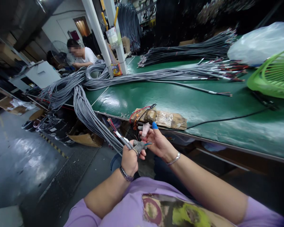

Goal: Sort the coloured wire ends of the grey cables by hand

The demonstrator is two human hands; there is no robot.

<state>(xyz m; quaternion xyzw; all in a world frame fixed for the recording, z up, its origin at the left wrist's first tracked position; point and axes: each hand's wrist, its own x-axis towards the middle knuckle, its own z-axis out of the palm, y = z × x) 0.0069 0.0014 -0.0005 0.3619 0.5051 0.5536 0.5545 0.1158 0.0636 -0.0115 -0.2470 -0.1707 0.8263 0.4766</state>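
My left hand [130, 159], a grey cover on its thumb, is closed round the end of a grey cable [123, 140]. Thin coloured wires [149, 143] stick out past the thumb. My right hand [159, 142] faces it, fingertips bent together at some thin red wires [144, 138]; its exact grip is partly hidden. One right fingertip wears a blue cover [154, 125], another a pale pink wrap [146, 129]. Behind the hands, a wooden block [171, 119] with clear tape and a dark lump lies at the bench edge, with red and black leads.
A thick bundle of grey cables [85, 108] hangs over the edge of the green bench [123, 101]. More cables [180, 74] lie across it. At right are a green fan guard [274, 75] and a plastic bag [262, 42]. A co-worker [88, 56] sits beyond.
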